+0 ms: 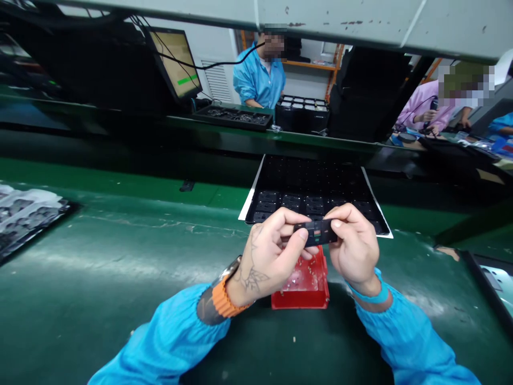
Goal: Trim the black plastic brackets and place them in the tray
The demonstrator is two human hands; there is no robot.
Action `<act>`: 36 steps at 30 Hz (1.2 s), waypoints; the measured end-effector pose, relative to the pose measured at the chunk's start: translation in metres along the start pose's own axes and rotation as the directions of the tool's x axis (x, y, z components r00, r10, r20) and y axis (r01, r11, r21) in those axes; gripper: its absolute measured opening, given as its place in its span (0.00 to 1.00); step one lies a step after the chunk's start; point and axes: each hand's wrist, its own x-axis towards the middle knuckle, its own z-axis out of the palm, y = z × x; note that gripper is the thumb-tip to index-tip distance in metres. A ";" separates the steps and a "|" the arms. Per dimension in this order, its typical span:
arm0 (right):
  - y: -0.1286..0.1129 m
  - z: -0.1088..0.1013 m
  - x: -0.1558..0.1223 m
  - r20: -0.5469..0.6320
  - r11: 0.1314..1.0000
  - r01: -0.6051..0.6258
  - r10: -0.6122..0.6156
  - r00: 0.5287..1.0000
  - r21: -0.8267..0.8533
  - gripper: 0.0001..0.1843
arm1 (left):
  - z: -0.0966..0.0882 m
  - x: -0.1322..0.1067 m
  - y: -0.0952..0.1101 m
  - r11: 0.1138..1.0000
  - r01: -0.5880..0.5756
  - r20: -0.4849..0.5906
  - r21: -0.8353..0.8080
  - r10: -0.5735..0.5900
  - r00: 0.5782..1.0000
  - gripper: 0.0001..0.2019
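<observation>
A small black rectangular part (316,232) with a green and red mark on its face is held up between both hands above the green bench. My left hand (267,258), with an orange watch strap on the wrist, pinches its left end with thumb and fingers. My right hand (355,246) grips its right end. Directly under the hands sits a small red bin (305,289) with tiny pieces inside. Just beyond them lies a black tray (316,195) of moulded pockets, several holding similar black parts, on a white sheet.
Another tray of parts (28,214) lies at the left edge, and a dark frame (487,283) at the right. Across the bench a person in blue (259,77) stands by black trays (234,116) and a monitor (176,63); a person in pink (425,109) works at the right.
</observation>
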 end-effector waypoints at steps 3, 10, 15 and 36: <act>-0.009 -0.001 0.005 0.082 0.998 -0.047 0.051 0.995 -0.050 0.07 | -0.004 0.006 -0.004 0.993 0.061 -0.042 -0.099 -0.066 0.997 0.09; -0.030 -0.007 0.015 0.317 0.974 -0.055 0.124 0.940 -0.219 0.04 | -0.010 0.015 -0.011 0.987 0.110 -0.076 -0.119 -0.120 0.990 0.09; -0.030 -0.005 0.012 0.326 0.962 -0.049 0.138 0.935 -0.268 0.08 | -0.010 0.017 -0.010 0.970 0.198 -0.026 -0.142 -0.204 0.979 0.08; -0.032 0.002 0.002 0.335 0.946 -0.072 0.183 0.924 -0.317 0.11 | -0.008 0.018 -0.016 0.981 0.047 -0.088 -0.187 -0.065 0.994 0.05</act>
